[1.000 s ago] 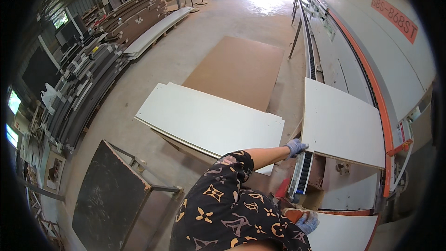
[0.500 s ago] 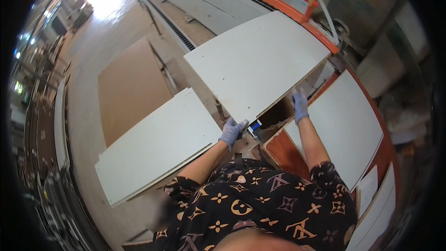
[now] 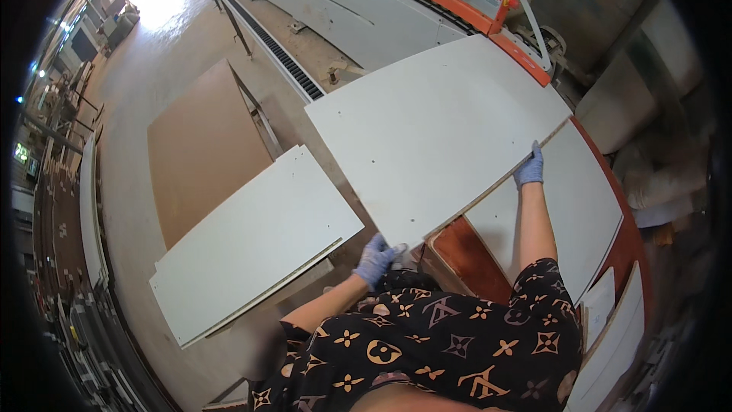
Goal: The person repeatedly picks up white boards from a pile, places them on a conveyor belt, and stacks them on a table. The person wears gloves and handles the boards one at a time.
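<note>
A large white panel (image 3: 435, 130) with small holes lies in front of me, its near edge close to my body. My left hand (image 3: 374, 261), in a light blue-grey glove, grips its near left corner, the thumb on top. On the near edge farther right is my gloved right hand (image 3: 530, 169), fingers closed over the edge. The panel's right part overlaps another white panel (image 3: 564, 198) lying on a red-brown board (image 3: 471, 259). The undersides of both hands' grips are hidden.
To the left, a stack of white panels (image 3: 259, 236) stands beside a large brown sheet (image 3: 206, 145). Beyond the panel runs a long machine with an orange rail (image 3: 526, 61) and a roller track (image 3: 267, 46). Narrow white boards (image 3: 610, 336) lean at the lower right.
The large panel has come nearer to me and covers the gap before its near edge. My right hand has moved right and closed on that edge. My left hand has come nearer with the corner.
</note>
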Action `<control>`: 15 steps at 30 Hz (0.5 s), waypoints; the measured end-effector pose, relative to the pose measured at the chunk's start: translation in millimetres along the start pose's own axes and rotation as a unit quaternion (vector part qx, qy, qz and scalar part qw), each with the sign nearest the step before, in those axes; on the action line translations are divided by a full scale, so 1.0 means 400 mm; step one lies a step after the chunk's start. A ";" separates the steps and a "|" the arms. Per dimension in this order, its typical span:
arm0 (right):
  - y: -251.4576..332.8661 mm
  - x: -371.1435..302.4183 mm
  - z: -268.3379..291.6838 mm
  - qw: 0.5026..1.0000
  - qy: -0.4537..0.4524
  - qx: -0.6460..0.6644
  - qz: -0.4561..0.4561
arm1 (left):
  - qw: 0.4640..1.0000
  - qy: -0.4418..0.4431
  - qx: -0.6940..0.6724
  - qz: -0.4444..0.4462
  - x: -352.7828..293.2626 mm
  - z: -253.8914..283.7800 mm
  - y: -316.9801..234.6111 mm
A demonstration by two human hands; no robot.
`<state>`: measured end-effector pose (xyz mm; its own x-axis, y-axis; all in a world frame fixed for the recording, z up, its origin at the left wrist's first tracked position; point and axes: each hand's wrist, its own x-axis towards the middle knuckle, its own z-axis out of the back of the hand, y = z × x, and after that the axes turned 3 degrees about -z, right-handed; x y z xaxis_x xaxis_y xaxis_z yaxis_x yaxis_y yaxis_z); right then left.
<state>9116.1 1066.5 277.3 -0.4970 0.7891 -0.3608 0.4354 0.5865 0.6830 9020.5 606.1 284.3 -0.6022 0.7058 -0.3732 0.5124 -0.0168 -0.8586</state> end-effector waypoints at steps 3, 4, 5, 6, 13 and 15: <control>0.038 0.001 0.039 1.000 0.007 0.022 0.015 | 0.999 -0.017 0.002 0.041 -0.050 0.153 -0.066; 0.038 -0.031 0.024 1.000 -0.015 -0.013 0.023 | 0.998 0.006 -0.029 0.052 -0.096 0.186 -0.120; 0.060 -0.048 0.051 0.999 -0.011 -0.019 0.039 | 0.998 -0.003 0.024 0.051 -0.115 0.244 -0.110; 0.068 -0.082 0.080 0.999 -0.015 -0.035 0.021 | 0.998 0.003 0.062 0.018 -0.134 0.291 -0.098; -0.151 -0.341 0.035 0.996 0.059 -0.012 -0.063 | 0.983 -0.176 0.016 0.038 -0.443 0.597 -0.004; -0.193 -0.401 0.003 0.989 0.117 -0.031 -0.086 | 0.972 -0.218 -0.089 0.020 -0.482 0.656 0.064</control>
<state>9163.2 895.1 281.5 -0.7232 0.6103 -0.3233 0.2859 0.6906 0.6643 8989.2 283.7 242.1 -0.7625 0.3384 -0.5515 0.6146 0.1122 -0.7808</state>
